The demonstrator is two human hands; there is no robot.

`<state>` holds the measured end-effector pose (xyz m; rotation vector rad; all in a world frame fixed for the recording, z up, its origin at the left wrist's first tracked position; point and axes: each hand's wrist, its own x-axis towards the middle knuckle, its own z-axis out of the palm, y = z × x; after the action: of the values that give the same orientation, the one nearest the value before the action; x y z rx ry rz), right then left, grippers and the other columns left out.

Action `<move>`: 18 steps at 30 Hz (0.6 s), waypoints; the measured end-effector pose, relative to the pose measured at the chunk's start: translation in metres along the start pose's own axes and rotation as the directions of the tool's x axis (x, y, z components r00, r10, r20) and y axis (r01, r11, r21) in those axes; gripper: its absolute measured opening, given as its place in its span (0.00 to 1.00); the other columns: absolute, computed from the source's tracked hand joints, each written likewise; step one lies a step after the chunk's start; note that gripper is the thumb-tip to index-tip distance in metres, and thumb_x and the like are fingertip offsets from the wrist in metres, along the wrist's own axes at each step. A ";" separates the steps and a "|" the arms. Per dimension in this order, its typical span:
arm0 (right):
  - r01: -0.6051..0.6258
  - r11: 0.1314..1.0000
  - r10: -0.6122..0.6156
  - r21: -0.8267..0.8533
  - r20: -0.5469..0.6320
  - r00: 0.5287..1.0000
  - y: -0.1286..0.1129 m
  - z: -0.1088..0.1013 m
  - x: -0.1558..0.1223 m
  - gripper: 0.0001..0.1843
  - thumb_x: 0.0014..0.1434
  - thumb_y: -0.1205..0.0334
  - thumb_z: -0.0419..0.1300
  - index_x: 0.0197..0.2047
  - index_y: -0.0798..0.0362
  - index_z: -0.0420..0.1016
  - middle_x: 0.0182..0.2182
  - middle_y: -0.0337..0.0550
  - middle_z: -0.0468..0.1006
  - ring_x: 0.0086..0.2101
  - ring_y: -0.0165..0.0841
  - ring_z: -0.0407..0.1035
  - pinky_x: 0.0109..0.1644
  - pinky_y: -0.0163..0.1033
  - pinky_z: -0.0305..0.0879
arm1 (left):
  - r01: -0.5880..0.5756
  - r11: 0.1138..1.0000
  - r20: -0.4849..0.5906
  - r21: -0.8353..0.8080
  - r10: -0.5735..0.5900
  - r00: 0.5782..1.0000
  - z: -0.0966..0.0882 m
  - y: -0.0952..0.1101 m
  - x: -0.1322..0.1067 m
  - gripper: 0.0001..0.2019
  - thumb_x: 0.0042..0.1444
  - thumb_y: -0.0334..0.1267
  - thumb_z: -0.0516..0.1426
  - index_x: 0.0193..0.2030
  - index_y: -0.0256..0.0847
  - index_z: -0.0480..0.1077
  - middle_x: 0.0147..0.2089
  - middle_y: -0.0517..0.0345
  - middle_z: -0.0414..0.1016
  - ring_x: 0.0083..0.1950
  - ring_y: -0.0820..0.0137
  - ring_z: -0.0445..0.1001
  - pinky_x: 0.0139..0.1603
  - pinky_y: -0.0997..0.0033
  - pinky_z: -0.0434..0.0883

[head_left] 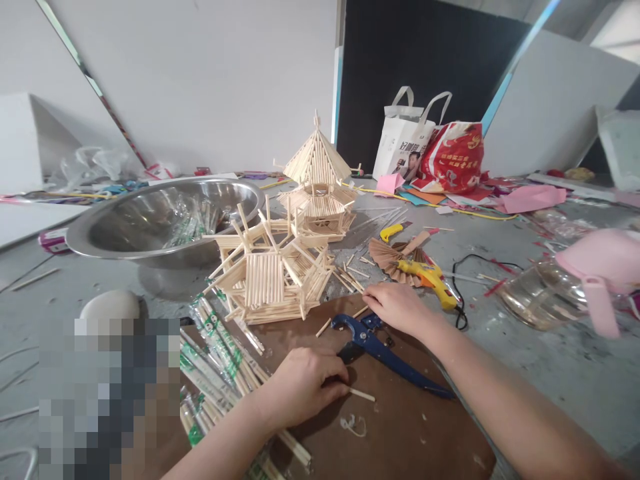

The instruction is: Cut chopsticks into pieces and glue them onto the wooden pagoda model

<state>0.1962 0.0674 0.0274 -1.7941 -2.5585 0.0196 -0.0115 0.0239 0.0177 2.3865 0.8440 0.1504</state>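
My left hand [305,385] is curled in a pinch on a short wooden stick [361,395] that pokes out to its right, low over a brown board [415,427]. My right hand [397,308] rests palm down on the board, fingers bent toward small stick pieces [324,327]; what it holds, if anything, is hidden. Blue cutting pliers [385,357] lie between the two hands. Just beyond stands a stick-built model [273,270], with a finished stick pagoda [319,183] behind it. Wrapped chopsticks [220,353] lie beside my left forearm.
A large steel bowl [165,217] sits at the back left. A yellow glue gun [430,279] with a black cord lies on a paper fan right of the model. A glass jar with pink lid [570,287], bags [430,150] and coloured paper crowd the right.
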 end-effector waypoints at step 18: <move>0.017 0.958 0.031 -0.288 0.162 0.986 0.027 -0.022 0.103 0.15 0.56 0.59 0.52 0.46 0.57 0.65 0.43 0.46 0.69 0.40 0.33 0.66 0.42 0.45 0.64 | 0.056 0.998 0.002 0.042 -0.056 0.998 0.005 -0.003 -0.001 0.09 0.49 0.42 0.54 0.35 0.44 0.71 0.32 0.58 0.75 0.34 0.69 0.72 0.33 0.75 0.63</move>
<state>0.1867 0.1733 0.0494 -1.9733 -2.7944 -0.2275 -0.0127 0.0223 0.0121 2.3990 0.9197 0.1071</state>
